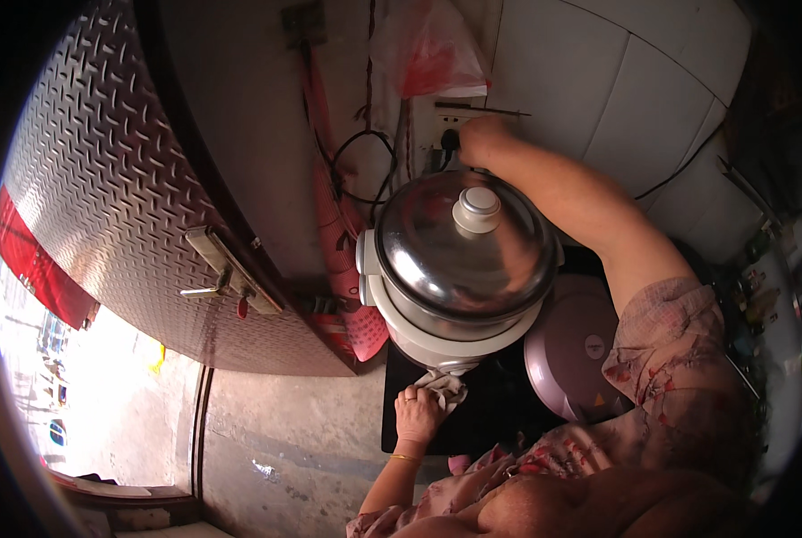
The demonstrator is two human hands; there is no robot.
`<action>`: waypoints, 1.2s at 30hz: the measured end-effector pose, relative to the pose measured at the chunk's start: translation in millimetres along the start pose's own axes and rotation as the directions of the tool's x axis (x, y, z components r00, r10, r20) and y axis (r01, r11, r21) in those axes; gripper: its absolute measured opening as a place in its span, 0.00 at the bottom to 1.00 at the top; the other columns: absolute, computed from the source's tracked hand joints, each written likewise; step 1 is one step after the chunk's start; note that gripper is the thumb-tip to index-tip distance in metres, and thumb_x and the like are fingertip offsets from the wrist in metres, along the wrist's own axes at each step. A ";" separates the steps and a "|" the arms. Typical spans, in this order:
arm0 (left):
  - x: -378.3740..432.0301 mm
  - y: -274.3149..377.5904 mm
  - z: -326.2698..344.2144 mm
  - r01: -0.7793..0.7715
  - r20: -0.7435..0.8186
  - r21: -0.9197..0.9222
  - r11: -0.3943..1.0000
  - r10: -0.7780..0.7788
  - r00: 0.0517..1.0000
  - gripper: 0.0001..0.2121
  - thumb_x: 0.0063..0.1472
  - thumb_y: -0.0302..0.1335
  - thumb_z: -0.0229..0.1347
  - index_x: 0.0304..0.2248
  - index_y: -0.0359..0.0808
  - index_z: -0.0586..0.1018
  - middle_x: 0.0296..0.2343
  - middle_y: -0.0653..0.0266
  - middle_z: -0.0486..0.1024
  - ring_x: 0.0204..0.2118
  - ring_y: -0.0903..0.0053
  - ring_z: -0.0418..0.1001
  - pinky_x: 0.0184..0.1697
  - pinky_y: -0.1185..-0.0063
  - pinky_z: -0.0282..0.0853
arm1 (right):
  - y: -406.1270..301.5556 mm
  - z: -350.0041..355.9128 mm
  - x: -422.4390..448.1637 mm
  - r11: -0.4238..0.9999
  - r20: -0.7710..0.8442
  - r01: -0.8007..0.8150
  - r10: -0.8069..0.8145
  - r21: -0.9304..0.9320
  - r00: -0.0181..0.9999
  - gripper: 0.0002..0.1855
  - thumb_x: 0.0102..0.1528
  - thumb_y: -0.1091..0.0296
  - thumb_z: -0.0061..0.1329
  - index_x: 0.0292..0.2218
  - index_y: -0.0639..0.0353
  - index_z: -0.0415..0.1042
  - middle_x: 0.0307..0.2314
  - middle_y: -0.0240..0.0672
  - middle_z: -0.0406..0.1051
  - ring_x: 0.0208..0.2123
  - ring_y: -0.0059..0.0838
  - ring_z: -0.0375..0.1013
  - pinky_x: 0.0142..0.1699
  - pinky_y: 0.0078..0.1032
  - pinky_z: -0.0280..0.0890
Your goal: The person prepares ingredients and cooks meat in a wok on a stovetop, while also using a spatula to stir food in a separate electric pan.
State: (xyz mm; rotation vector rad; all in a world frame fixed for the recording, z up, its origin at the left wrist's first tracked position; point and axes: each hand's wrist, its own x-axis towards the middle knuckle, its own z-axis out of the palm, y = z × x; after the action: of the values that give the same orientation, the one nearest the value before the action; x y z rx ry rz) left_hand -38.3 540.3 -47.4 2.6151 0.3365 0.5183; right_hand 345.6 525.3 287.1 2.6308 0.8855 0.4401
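A white electric cooker with a domed metal lid and a pale knob stands on a dark surface. My left hand grips a crumpled greyish cloth against the cooker's near side. Beyond the cooker, my right hand is at the wall socket, beside a black plug seated in it. The fingertips of my right hand are partly hidden, so its hold cannot be told.
A mauve round appliance sits right of the cooker. At left is a patterned metal door with a handle. A plastic bag, a pink mesh strip and a looped black cable hang by the wall.
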 end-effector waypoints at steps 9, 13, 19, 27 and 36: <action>-0.3 -2.2 -0.7 0.014 0.011 -0.005 1.000 -0.014 1.000 0.11 0.52 0.35 0.52 0.30 0.36 0.73 0.35 0.57 0.69 0.37 0.63 0.66 0.41 0.70 0.62 | -10.2 -6.5 2.2 0.994 0.150 -0.104 0.108 -0.034 0.983 0.14 0.45 0.61 0.50 0.34 0.55 0.77 0.35 0.40 0.74 0.39 0.36 0.74 0.42 0.33 0.68; -1.7 -5.6 6.0 0.017 0.014 0.016 1.000 -0.018 1.000 0.11 0.53 0.35 0.51 0.30 0.36 0.72 0.35 0.56 0.69 0.37 0.63 0.66 0.41 0.70 0.62 | -7.3 -4.9 0.4 0.987 0.110 -0.148 0.141 0.065 0.984 0.15 0.45 0.62 0.49 0.35 0.57 0.77 0.36 0.42 0.74 0.40 0.39 0.73 0.43 0.32 0.68; -4.1 -6.6 13.5 0.004 0.008 -0.009 1.000 -0.004 1.000 0.12 0.52 0.36 0.51 0.31 0.35 0.71 0.35 0.55 0.69 0.37 0.62 0.66 0.41 0.69 0.62 | 24.5 4.0 10.9 0.892 0.164 -0.230 0.179 0.390 0.970 0.12 0.45 0.63 0.47 0.26 0.63 0.75 0.23 0.44 0.73 0.25 0.38 0.74 0.30 0.33 0.67; -7.1 -25.3 1.1 0.013 -0.050 -0.401 0.916 -0.035 0.998 0.13 0.53 0.30 0.53 0.36 0.33 0.68 0.36 0.50 0.67 0.39 0.56 0.65 0.46 0.67 0.61 | 65.9 -51.1 -66.8 0.551 0.051 -0.058 0.027 0.832 0.998 0.12 0.51 0.62 0.47 0.27 0.64 0.71 0.16 0.32 0.67 0.15 0.21 0.63 0.20 0.22 0.60; 122.7 -4.6 -194.3 -0.322 -0.487 -0.328 0.888 0.134 0.863 0.08 0.56 0.21 0.48 0.37 0.31 0.67 0.32 0.59 0.66 0.32 0.72 0.63 0.38 0.78 0.64 | 146.9 -94.6 -351.0 0.360 -0.096 0.111 -0.059 0.926 0.994 0.04 0.52 0.75 0.45 0.30 0.65 0.71 0.19 0.29 0.70 0.21 0.14 0.65 0.27 0.16 0.60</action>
State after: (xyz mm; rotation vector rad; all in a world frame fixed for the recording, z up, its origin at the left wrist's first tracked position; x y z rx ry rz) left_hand -8.5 657.1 148.2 2.1198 0.0379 1.1610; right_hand 119.3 215.2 366.7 3.5490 1.6781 -0.1494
